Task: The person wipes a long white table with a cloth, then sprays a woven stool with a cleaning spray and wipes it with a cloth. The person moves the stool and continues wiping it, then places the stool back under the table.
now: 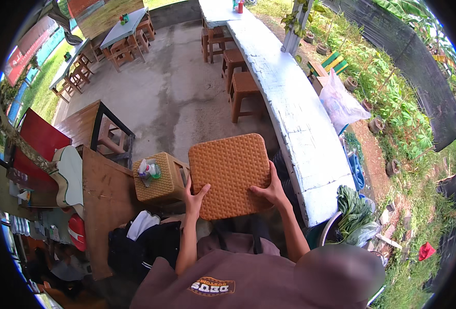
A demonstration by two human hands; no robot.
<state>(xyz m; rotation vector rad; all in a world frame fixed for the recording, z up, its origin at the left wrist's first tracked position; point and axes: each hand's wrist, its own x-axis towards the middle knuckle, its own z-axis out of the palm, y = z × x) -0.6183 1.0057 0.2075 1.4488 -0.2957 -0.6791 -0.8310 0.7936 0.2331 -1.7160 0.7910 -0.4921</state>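
Both hands grip an orange-brown stool with a woven-pattern seat, held up in front of my body. My left hand clasps its left side, thumb on the seat top. On the opposite side, my right hand grips the edge, its thumb also lying over the top. The seat faces up towards me and hides the legs. Left of it stands a yellowish woven-pattern stool, close to my left hand. A bottle with green liquid and a grey cloth rest on that one.
A long white-painted counter runs along my right, with brown stools beneath its edge. Leafy greens fill a container at its near end. A brown wooden board and black fabric lie to my left. Tables stand farther off.
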